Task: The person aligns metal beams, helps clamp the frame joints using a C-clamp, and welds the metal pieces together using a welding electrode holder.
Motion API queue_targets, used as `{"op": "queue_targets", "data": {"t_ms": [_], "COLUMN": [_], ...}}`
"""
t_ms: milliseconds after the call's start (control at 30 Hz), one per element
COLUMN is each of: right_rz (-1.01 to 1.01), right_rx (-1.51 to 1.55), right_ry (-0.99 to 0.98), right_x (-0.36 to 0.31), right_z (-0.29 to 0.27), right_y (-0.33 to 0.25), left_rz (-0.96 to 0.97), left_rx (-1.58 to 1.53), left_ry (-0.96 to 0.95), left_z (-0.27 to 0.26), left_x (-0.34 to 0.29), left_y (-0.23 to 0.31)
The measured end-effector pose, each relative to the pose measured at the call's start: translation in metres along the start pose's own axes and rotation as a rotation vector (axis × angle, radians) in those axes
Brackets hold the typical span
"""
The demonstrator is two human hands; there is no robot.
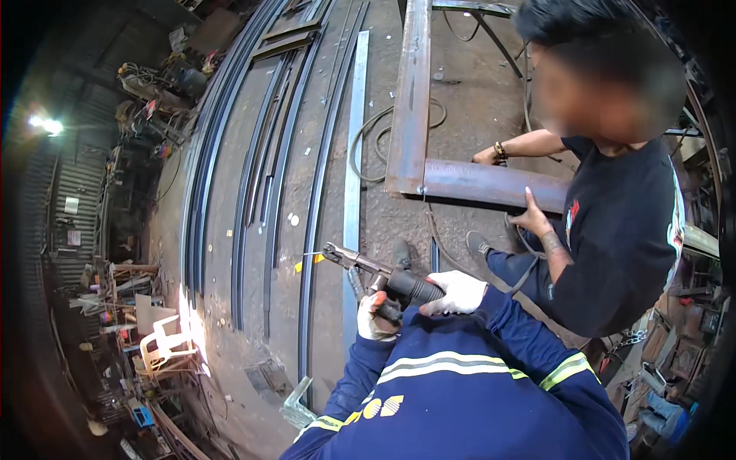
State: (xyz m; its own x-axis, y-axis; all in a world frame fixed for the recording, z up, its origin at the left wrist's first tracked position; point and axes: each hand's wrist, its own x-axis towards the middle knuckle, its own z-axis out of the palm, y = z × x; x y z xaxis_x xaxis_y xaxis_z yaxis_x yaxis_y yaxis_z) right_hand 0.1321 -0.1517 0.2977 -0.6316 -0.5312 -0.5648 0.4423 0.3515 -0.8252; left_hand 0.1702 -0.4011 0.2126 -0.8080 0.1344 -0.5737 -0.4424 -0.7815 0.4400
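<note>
A welding electrode holder (366, 263) with metal jaws and a black ribbed handle is held in front of my chest, its jaws pointing left. A short thin rod (311, 253) sticks out from the jaws. My right hand (458, 293), in a whitish glove, is closed round the back of the handle. On the underside, my left hand (377, 316), gloved with a reddish fingertip, grips a dark part of the same holder near its lever. Beyond it, a large rusty steel frame (410, 100) has a corner where a horizontal steel beam (491, 180) meets an upright one.
At right a co-worker (613, 222) in dark clothes bends over the beam with both hands at it. Long steel bars (245, 199) lie on the floor to the left. A cable (360, 149) coils by the frame. A plastic chair (165, 345) stands among clutter at far left.
</note>
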Motion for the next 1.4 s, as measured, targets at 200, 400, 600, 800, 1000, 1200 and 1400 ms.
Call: {"op": "queue_targets", "data": {"t_ms": [200,400,600,800,1000,1200,1400], "right_rz": [-0.045,0.037,-0.036,0.040,-0.060,0.018,0.032], "right_rx": [-0.123,-0.105,0.296,0.323,0.252,0.464,0.557], "right_ry": [0.018,0.027,0.027,0.428,0.719,0.784,0.774], "right_x": [-0.025,-0.022,0.003,0.010,-0.008,-0.022,-0.031], "right_z": [0.019,0.031,0.045,0.068,0.079,0.084,0.082], "right_y": [0.012,0.002,-0.001,0.004,0.021,0.033,0.038], "left_rz": [-0.042,-0.070,-0.161,-0.325,-0.145,-0.233,-0.441], "left_rx": [-0.006,-0.006,0.486,1.219,1.573,1.105,0.736], "left_ry": [0.009,-0.080,-0.293,-0.849,-0.459,-0.237,-0.158], "left_z": [0.017,0.004,-0.021,0.034,-0.060,-0.101,-0.104], "left_x": [-0.039,-0.026,0.001,0.029,0.115,0.186,0.167], "left_y": [-0.010,-0.007,0.017,0.100,0.126,0.112,0.090]}}
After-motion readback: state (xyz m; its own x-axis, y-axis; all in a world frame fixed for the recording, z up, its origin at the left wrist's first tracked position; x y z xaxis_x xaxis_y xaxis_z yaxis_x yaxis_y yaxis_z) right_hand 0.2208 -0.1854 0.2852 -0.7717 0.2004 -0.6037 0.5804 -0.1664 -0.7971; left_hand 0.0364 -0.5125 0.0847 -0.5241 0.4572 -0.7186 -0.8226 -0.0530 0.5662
